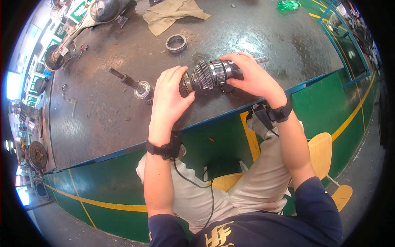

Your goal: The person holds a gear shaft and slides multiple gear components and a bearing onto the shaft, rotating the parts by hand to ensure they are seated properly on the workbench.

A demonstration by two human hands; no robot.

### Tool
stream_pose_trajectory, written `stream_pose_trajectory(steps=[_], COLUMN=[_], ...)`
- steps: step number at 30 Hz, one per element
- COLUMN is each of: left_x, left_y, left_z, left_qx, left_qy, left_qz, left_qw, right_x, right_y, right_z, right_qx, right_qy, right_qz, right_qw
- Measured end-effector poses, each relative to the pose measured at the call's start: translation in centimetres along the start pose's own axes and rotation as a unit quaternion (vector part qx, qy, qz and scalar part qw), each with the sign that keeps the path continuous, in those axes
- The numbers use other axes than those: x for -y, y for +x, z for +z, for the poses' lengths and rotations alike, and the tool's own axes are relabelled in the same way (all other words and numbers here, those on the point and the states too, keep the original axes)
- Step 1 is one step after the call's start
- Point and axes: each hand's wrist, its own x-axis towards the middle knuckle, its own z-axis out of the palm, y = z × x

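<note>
A gear shaft (204, 75) with several toothed gears lies near the front edge of the metal table, between my hands. My left hand (166, 94) curls its thumb and fingers around the gear at the shaft's left end. Around the hub toward the right end, my right hand (254, 76) is closed, thumb below and fingers above. The thin splined tip (261, 60) sticks out beyond it. Left of my left hand rests a shorter splined shaft (129, 81) with a bearing (142, 90); its far part is hidden by the hand.
A toothed metal ring (177, 50) lies behind the gear shaft, and a tan cloth (170, 17) lies farther back. A green plastic bottle (289, 5) sits at the far right. An axle housing (84, 24) stretches along the far left. The blue table edge (197, 123) runs below my hands.
</note>
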Motion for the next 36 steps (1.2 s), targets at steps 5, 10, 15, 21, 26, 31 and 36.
stream_pose_trajectory(steps=[5, 10, 15, 21, 26, 31, 36], left_x=[0.08, 0.18, 0.10, 0.04, -0.07, -0.30, -0.02], left_y=[-0.17, -0.37, -0.35, -0.12, 0.22, 0.53, 0.35], left_z=[-0.45, -0.74, -0.76, -0.89, -0.55, -0.07, -0.29], left_qx=[0.008, 0.023, 0.028, 0.034, 0.037, 0.024, 0.025], left_qy=[-0.016, -0.020, -0.039, -0.036, -0.032, -0.022, -0.024], left_qz=[-0.010, -0.011, -0.016, -0.018, 0.013, 0.041, 0.030], left_qw=[1.000, 0.999, 0.999, 0.999, 0.999, 0.999, 0.999], right_x=[0.31, 0.37, 0.37, 0.12, 0.14, 0.01, 0.21], right_y=[-0.06, -0.03, -0.15, -0.21, -0.25, -0.29, -0.25], right_z=[-0.08, -0.17, -0.06, 0.13, 0.23, 0.35, 0.17], right_qx=[0.004, 0.013, 0.002, 0.002, 0.010, 0.007, 0.016], right_qy=[0.018, 0.025, 0.018, 0.018, 0.026, 0.016, 0.019], right_qz=[0.022, 0.029, 0.018, 0.019, 0.035, 0.030, 0.038], right_qw=[1.000, 0.999, 1.000, 1.000, 0.999, 0.999, 0.999])
